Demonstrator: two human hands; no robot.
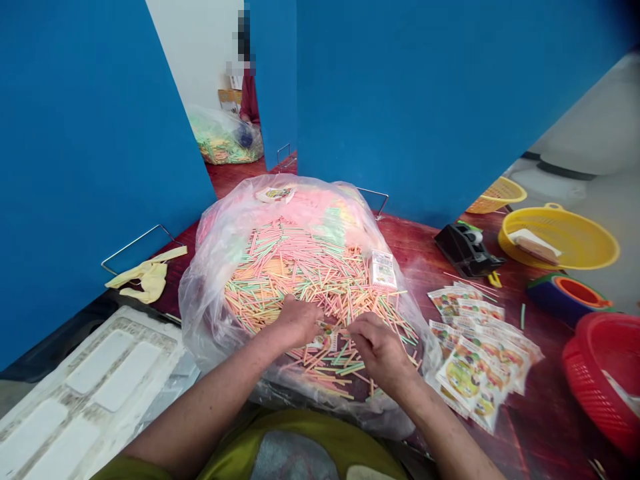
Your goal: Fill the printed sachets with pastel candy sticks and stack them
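Observation:
A big clear plastic bag (200, 300) lies open in front of me, full of thin pastel sticks (310, 273) in pink, green, yellow and orange. Over the near part of the heap, my left hand (299, 323) is closed on the left side of a small printed packet (327, 339). My right hand (377, 343) has its fingers pinched together at that packet's right edge; the fingertips partly hide what they grip. Another printed packet (383, 269) rests on the sticks at the bag's right side.
Filled printed packets (480, 373) lie fanned out on the red table (550, 413). Beyond them are a black tape dispenser (467, 250), a yellow basket (590, 240) and a red basket (595, 387). Left are a yellow glove (150, 280) and a white foam lid (100, 380). Blue panels (380, 100) stand behind.

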